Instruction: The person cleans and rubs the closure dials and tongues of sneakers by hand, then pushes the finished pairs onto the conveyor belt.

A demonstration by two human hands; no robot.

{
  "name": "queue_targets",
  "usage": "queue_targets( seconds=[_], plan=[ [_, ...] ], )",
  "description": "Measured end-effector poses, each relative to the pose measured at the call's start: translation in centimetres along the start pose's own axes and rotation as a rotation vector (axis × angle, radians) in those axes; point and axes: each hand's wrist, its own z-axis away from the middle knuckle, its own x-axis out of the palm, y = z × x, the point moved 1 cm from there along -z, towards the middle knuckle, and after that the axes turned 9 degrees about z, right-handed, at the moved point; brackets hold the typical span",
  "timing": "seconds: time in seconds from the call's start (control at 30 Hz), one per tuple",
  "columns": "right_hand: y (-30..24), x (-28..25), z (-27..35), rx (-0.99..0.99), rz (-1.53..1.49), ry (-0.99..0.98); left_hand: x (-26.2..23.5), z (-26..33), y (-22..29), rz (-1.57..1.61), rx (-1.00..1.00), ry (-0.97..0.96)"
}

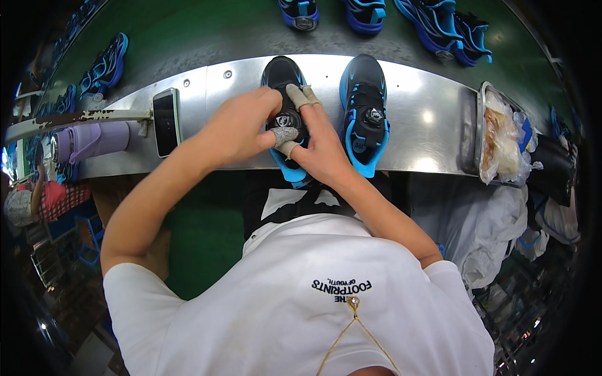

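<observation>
Both hands at the held shoe [279, 72], which sits on the metal desk [433, 94] in front of the body, toe pointing away, heel at the near edge. Left grip [248, 122]: fingers bent, thumb beside the round dial [285, 120], closed on the upper; exact pinch hidden. Right grip [318, 144]: closed on the same shoe from its right side. Pale finger covers [296, 97] on some fingertips.

Handling, judged: light; upper soft, will give under a squeeze; sole springier; dial hard, likely the part to spare from knocks. Smooth metal, so the shoe may skid. Best hold: round the midfoot or heel, fingers clear of the dial.

Just right: second shoe [364, 72], same black and blue, limits sideways room. Left: phone [165, 122], then purple bottle [100, 141] and a worn metal bar [75, 119] near the left forearm's side. Far right: tray [482, 125] with plastic bags [501, 141], well apart from the hands. Beyond, on the green surface [188, 44], more shoes [433, 28]; nothing there blocks the hands.
</observation>
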Motion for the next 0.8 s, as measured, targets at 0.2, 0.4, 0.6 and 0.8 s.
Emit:
queue_targets(
  seconds=[0.2,0.4,0.6,0.8],
  plan=[
    [-0.1,0.2,0.6,0.114,-0.131,-0.006,1.4,1.8,-0.2,0.508,-0.039,0.240],
    [-0.2,0.3,0.3,0.179,-0.206,-0.056,-0.4,0.7,-0.9,0.250,0.109,0.000],
    [0.6,0.9,0.2,0.132,-0.188,-0.014,-0.3,0.9,-0.7,0.089,0.096,-0.017],
    [0.4,0.5,0.1,0.083,-0.065,-0.042,3.9,3.0,-0.6,0.117,0.057,0.292]
  ],
)
